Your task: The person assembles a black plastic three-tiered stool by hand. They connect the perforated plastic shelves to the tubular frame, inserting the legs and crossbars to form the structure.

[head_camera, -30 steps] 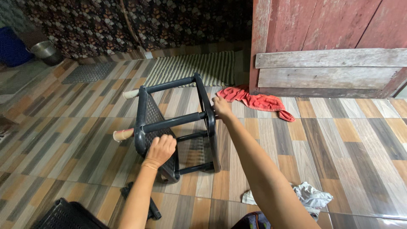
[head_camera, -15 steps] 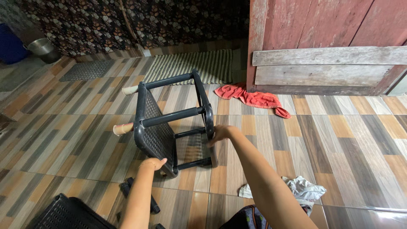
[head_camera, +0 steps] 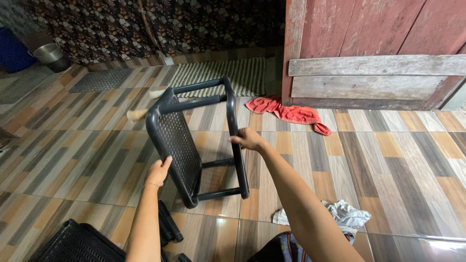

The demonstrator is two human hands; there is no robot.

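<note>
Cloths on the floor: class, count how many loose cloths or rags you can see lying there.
2. A red cloth lies by the foot of the wooden wall, and a white rag lies crumpled near the bottom right. Others may be hidden outside the view.

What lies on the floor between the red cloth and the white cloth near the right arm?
Only bare tiled floor separates the red cloth from the white cloth, as the head view shows.
</note>
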